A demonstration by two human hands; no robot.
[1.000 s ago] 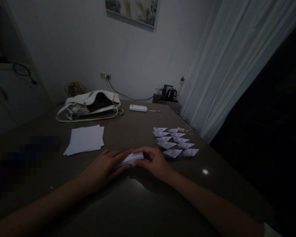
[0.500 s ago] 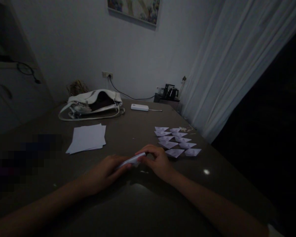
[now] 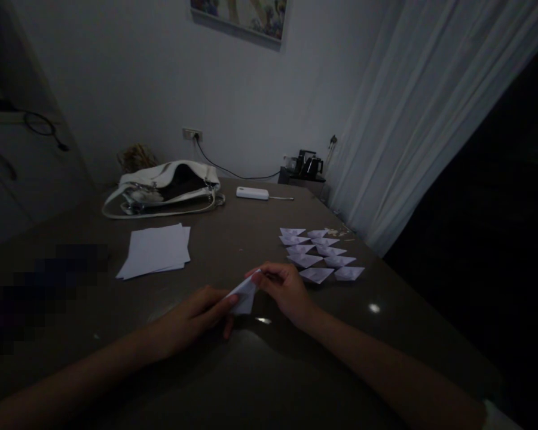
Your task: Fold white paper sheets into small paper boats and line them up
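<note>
Both of my hands hold one small folded piece of white paper (image 3: 244,295) just above the dark table (image 3: 269,370). My left hand (image 3: 192,316) pinches its lower left edge with closed fingers. My right hand (image 3: 284,289) pinches its upper right corner between thumb and fingertips. The paper stands tilted on edge between them. Just right of my right hand lie several folded paper pieces (image 3: 320,254) in two rows. A stack of flat white sheets (image 3: 155,251) lies to the upper left of my left hand.
A white handbag (image 3: 165,185) lies at the back of the table, with a white power bank (image 3: 252,193) and its cable beside it. A dark kettle (image 3: 308,164) stands in the corner by the white curtain (image 3: 407,119). The table's right edge falls away into darkness.
The folded paper lay flat under my hands a second ago. Now it is lifted and tilted up, and my left hand has drawn back toward me.
</note>
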